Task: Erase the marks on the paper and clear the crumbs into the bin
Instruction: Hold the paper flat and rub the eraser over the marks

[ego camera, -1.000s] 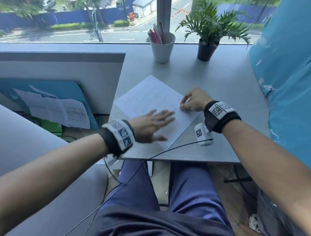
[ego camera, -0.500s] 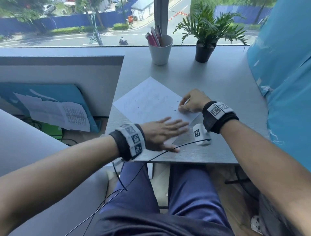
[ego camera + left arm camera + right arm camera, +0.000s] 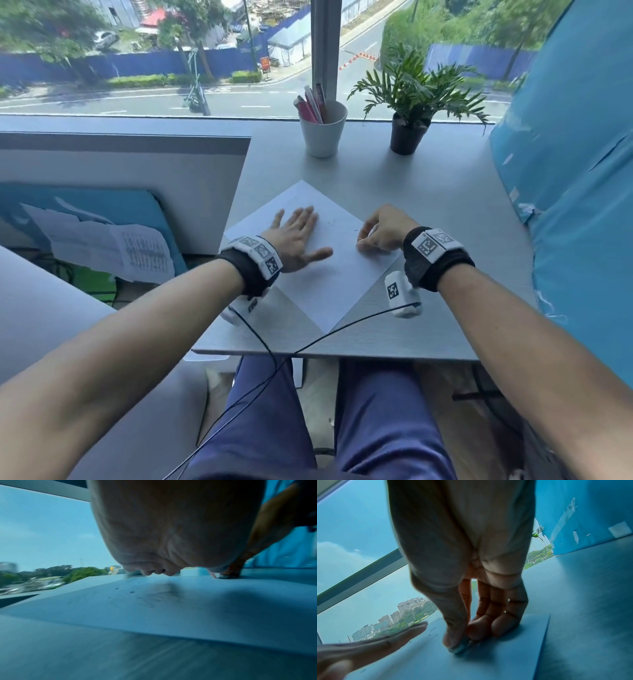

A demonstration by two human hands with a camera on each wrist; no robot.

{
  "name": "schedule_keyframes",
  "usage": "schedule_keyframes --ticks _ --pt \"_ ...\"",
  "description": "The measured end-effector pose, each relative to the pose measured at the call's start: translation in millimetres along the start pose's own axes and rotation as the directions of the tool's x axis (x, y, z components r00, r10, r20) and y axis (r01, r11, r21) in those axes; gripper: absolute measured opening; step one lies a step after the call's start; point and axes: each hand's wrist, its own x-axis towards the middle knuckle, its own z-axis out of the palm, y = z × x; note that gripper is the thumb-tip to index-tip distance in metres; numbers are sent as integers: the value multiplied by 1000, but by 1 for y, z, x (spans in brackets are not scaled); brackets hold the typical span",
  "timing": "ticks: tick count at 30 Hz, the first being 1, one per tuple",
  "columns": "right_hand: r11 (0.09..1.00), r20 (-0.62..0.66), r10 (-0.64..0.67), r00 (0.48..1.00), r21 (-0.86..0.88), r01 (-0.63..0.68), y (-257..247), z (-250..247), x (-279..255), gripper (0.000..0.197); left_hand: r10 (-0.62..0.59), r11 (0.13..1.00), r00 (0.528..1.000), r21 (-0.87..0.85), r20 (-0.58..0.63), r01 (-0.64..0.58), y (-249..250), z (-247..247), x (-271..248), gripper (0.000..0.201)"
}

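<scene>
A white sheet of paper (image 3: 329,281) lies cornerwise on the grey desk (image 3: 445,212). Faint pencil marks and dark eraser crumbs (image 3: 132,592) dot its middle. My left hand (image 3: 294,233) lies flat on the sheet's left part, fingers straight and spread, and pins it down. My right hand (image 3: 380,229) is curled at the sheet's right edge; its thumb and fingertips (image 3: 453,642) pinch a small pale eraser (image 3: 371,232) down onto the paper, mostly hidden by the fingers. The left hand's fingers (image 3: 385,642) lie just left of it. No bin is in view.
A white cup of pens (image 3: 323,130) and a potted plant (image 3: 409,102) stand at the back by the window. A blue covered panel (image 3: 565,171) bounds the desk on the right, a grey partition (image 3: 137,178) on the left. A black cable (image 3: 342,329) crosses the paper's near corner.
My left hand has slid from the paper's near corner up and left onto its middle. The right hand has stayed at the right edge. The view has tilted up.
</scene>
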Motion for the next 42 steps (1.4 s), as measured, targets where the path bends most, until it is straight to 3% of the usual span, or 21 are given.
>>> schedule_keyframes --ticks 3,5,8,10,12,15,20,25,28,33,36,40,42 --pt "1000 5 -14 1000 -9 14 1 1 1 10 309 951 950 14 38 -309 25 6 -9 91" --pt "1000 -2 -20 1000 -22 20 2 1 0 13 378 926 919 -30 110 -377 31 14 -9 85" --pt "1000 -16 -18 1000 -16 18 1 2 -1 14 249 968 964 -66 89 -244 11 12 6 86" --pt "1000 -13 -4 1000 -24 4 0 1 -2 12 119 987 990 -113 75 -110 -8 6 16 103" --pt "999 1 3 1000 -54 -3 -5 -1 0 9 74 988 995 -140 74 -63 -15 3 22 118" --pt "999 -13 -32 999 -34 31 -22 -2 8 8 68 985 994 -165 86 -53 -14 3 26 127" --pt "997 -165 -75 983 -14 74 -44 6 24 11 55 986 993 -164 102 -37 -15 2 27 129" --pt "990 -35 -134 990 -43 132 -40 19 13 12 62 985 992 -164 109 -43 -14 2 27 130" --pt "997 -174 -69 982 21 74 -33 8 20 10 61 984 992 -172 106 -42 -12 4 29 131" --pt "982 -45 -182 982 -56 179 -40 24 7 13 47 987 993 -157 110 -29 -13 2 28 136" --pt "996 -204 -83 975 -4 84 -30 7 12 11 22 987 994 -161 103 -5 -9 2 27 137" --pt "977 -53 -207 977 -69 203 -41 26 -10 7 -21 987 996 -159 81 33 -8 5 28 140" --pt "973 -82 -222 972 -77 216 -39 32 -17 6 -48 986 996 -159 72 59 -6 5 27 141"
